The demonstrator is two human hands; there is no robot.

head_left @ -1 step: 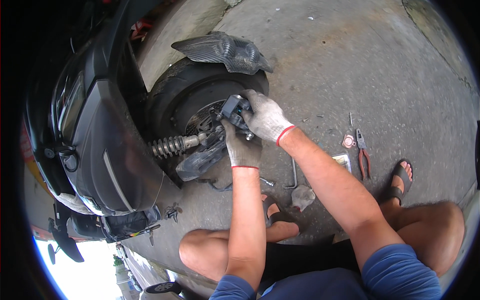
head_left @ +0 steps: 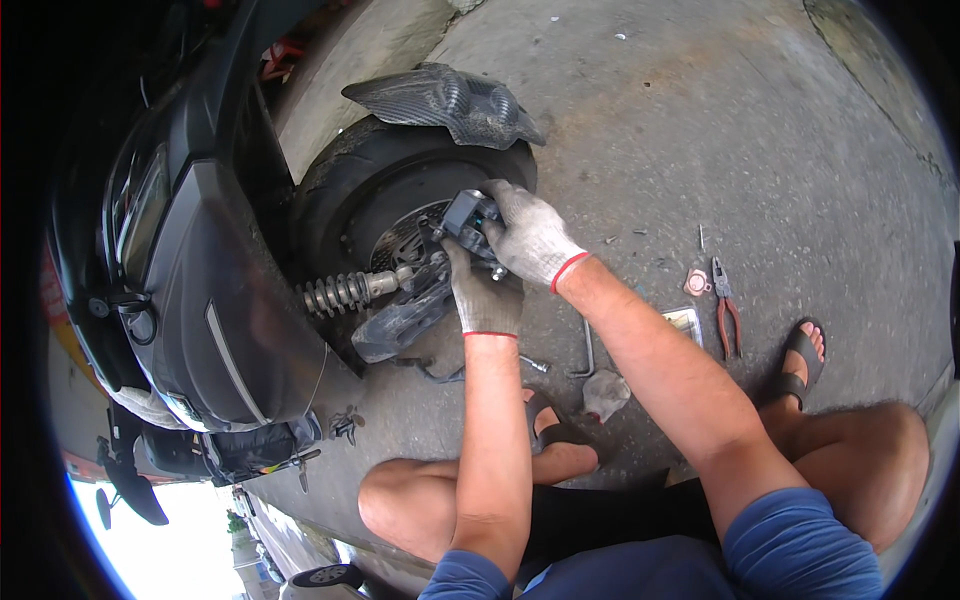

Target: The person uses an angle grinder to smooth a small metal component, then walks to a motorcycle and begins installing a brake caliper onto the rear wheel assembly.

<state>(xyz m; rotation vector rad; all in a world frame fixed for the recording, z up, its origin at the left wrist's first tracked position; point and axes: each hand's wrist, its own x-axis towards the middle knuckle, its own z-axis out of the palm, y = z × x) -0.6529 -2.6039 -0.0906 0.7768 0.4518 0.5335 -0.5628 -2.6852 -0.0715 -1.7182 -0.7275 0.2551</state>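
A dark brake caliper (head_left: 464, 214) is held up beside the scooter's wheel hub, a bright metal bolt or fitting showing at its lower edge. My right hand (head_left: 532, 232), in a grey-white knit glove with a red cuff, is closed round its right side. From below, my left hand (head_left: 485, 297) in a matching glove grips its lower part; most of those fingers are hidden. Behind the caliper lie the black rear tyre (head_left: 345, 165) and a perforated brake disc (head_left: 405, 232). A coil-spring shock absorber (head_left: 345, 291) reaches toward the hub just left of my hands.
Scooter bodywork (head_left: 215, 290) fills the left side, with a carbon-look mudguard (head_left: 450, 103) above the tyre. On the concrete to the right are red-handled pliers (head_left: 728, 308), a pinkish cap-like part (head_left: 697, 282) and a small clear package (head_left: 684, 324). An L-shaped wrench (head_left: 588, 348) and a rag-like lump (head_left: 605, 395) lie near my foot.
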